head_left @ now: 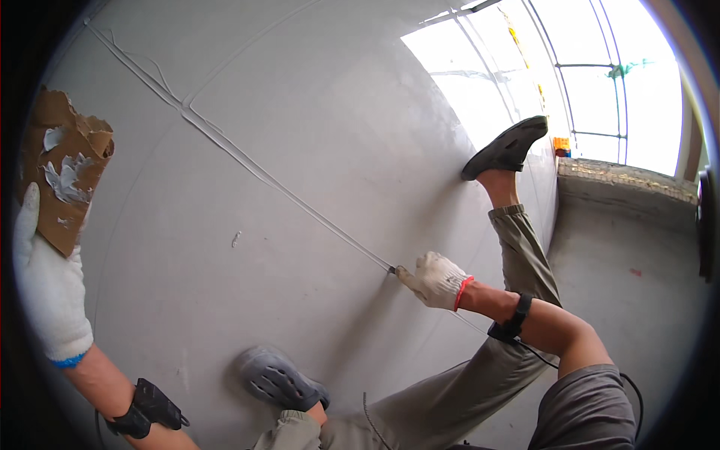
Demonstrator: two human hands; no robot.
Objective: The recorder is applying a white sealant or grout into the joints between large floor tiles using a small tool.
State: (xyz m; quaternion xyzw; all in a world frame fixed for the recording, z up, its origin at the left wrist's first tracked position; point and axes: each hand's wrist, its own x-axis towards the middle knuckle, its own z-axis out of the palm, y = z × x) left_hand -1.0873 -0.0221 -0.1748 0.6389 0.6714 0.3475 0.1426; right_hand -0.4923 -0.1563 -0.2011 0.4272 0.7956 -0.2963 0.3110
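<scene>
My left hand (54,281), in a white knit glove with a blue cuff, grips a torn piece of brown cardboard (64,214) smeared with white paste. My right hand (435,280), gloved with a red cuff, is low over the grey glossy floor tiles (300,135). Its fingers are closed and the forefinger points along a small dark-tipped tool (391,270), mostly hidden by the glove. That tip touches a tile seam (300,202), which runs diagonally to the upper left with thin white ridges of paste along both sides. Loose strings of paste (154,64) curl near its far end.
My shoes (281,376) rest on the floor, one near the bottom, the other at upper right. A low sill (626,178) lies below the bright barred window, with a small orange-yellow package (562,145) at its end. A white paste blob (236,239) lies on the tile.
</scene>
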